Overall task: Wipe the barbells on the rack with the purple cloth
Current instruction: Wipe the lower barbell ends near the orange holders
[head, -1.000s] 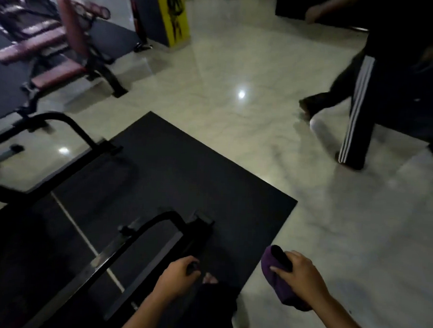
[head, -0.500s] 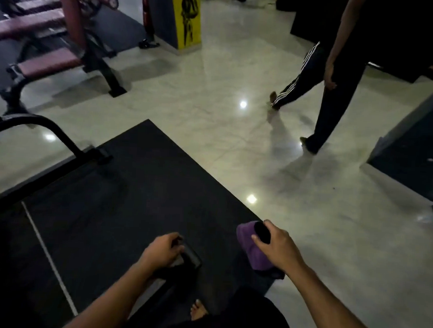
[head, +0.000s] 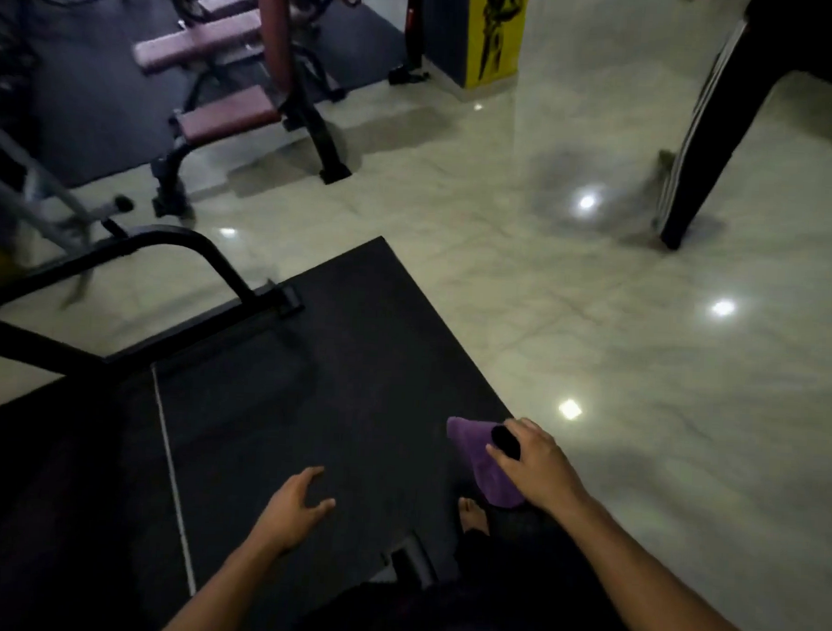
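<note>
Pale glossy floor point(head: 525, 282) takes up most of the view, dotted with light reflections. A big black mat point(head: 306, 382) covers the near left, with a thin white line running down it. A black tubular frame point(head: 178, 266) sits on the mat's far left edge, and past it on the far left there's a bench point(head: 222, 116) with maroon pads. A yellow pillar point(head: 498, 32) stands at the far middle. Someone's leg point(head: 708, 118) in black striped trousers is far right. Down near the camera, the right hand point(head: 536, 468) grips the cloth point(head: 479, 456), bunched up purple, along with some small dark thing that's too dim to make out. The left hand point(head: 296, 505) hangs over the mat with fingers loosely spread, holding nothing. A bare foot point(head: 472, 513) pokes out just under the cloth.
</note>
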`<state>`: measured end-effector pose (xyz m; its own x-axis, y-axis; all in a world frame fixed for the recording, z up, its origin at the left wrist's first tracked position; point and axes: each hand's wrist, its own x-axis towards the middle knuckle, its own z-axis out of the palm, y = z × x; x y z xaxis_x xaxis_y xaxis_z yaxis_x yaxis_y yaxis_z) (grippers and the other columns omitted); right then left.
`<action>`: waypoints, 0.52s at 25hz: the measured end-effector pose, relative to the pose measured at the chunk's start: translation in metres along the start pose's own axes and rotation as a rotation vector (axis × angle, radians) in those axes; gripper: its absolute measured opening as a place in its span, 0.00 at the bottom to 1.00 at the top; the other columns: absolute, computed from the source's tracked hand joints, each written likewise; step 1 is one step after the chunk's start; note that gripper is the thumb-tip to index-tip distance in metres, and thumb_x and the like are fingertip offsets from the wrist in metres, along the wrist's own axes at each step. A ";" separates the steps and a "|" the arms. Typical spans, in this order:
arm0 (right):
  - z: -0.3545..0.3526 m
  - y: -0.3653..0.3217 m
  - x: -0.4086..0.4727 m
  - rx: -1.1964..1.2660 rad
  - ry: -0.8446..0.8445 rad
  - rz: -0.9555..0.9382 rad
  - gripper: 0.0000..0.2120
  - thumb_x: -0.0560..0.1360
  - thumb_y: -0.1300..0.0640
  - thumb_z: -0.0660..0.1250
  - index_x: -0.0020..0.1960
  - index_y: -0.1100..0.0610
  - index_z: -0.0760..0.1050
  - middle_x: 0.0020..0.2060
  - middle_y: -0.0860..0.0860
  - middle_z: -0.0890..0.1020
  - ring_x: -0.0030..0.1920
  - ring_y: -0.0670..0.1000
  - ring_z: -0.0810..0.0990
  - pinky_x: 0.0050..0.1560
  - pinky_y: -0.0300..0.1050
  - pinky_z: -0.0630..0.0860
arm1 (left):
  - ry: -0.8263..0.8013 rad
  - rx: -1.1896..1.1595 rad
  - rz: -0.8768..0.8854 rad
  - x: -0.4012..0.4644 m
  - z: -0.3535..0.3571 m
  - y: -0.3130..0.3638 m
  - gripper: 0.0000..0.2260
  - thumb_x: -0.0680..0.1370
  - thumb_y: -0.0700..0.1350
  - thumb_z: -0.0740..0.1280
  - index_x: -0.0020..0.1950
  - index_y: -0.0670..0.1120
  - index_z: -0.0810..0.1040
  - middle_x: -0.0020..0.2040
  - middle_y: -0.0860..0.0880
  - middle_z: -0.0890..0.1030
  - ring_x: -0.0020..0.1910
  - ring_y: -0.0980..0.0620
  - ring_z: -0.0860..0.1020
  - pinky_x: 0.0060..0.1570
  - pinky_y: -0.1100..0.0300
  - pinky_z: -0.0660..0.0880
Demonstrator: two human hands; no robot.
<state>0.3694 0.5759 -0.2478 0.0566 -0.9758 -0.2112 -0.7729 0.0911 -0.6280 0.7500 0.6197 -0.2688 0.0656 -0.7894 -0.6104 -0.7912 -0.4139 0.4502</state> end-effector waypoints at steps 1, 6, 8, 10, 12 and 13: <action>0.002 -0.004 0.026 -0.002 -0.029 -0.012 0.13 0.76 0.48 0.72 0.52 0.57 0.78 0.47 0.51 0.78 0.48 0.53 0.80 0.49 0.52 0.78 | 0.029 0.002 -0.007 0.008 -0.013 0.002 0.27 0.78 0.52 0.71 0.75 0.52 0.67 0.70 0.50 0.72 0.66 0.53 0.72 0.66 0.57 0.70; 0.011 -0.042 0.139 -0.057 -0.202 -0.098 0.12 0.73 0.48 0.74 0.46 0.56 0.77 0.41 0.50 0.77 0.44 0.55 0.81 0.44 0.54 0.77 | 0.197 -0.156 -0.098 0.040 -0.060 0.007 0.29 0.77 0.56 0.72 0.75 0.54 0.67 0.72 0.52 0.71 0.69 0.52 0.71 0.68 0.54 0.71; 0.022 -0.066 0.178 -0.077 -0.259 -0.149 0.12 0.73 0.48 0.75 0.46 0.56 0.78 0.41 0.49 0.78 0.43 0.53 0.81 0.45 0.54 0.78 | 0.232 -0.238 -0.142 0.054 -0.071 0.001 0.29 0.77 0.56 0.71 0.75 0.55 0.67 0.73 0.52 0.70 0.70 0.52 0.70 0.68 0.54 0.71; 0.037 -0.100 0.216 -0.088 -0.342 -0.241 0.12 0.73 0.49 0.75 0.48 0.56 0.79 0.42 0.49 0.79 0.45 0.53 0.81 0.47 0.54 0.78 | 0.290 -0.301 -0.190 0.067 -0.080 -0.007 0.28 0.77 0.55 0.71 0.75 0.54 0.67 0.73 0.52 0.70 0.71 0.52 0.69 0.67 0.58 0.69; 0.057 -0.136 0.249 -0.104 -0.446 -0.357 0.11 0.75 0.50 0.74 0.52 0.55 0.80 0.45 0.49 0.80 0.47 0.51 0.82 0.49 0.53 0.79 | 0.343 -0.388 -0.237 0.083 -0.091 -0.021 0.28 0.77 0.54 0.71 0.75 0.54 0.67 0.73 0.52 0.70 0.71 0.53 0.69 0.67 0.59 0.67; 0.063 -0.155 0.264 -0.087 -0.495 -0.407 0.11 0.76 0.50 0.73 0.55 0.54 0.81 0.46 0.47 0.81 0.48 0.48 0.82 0.51 0.51 0.79 | 0.355 -0.420 -0.250 0.092 -0.097 -0.027 0.28 0.77 0.54 0.71 0.75 0.54 0.67 0.73 0.52 0.70 0.71 0.53 0.69 0.67 0.60 0.67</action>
<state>0.5438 0.3172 -0.2540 0.6248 -0.7200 -0.3021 -0.6751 -0.3038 -0.6723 0.8364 0.5147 -0.2738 0.4747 -0.7182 -0.5088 -0.4225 -0.6931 0.5840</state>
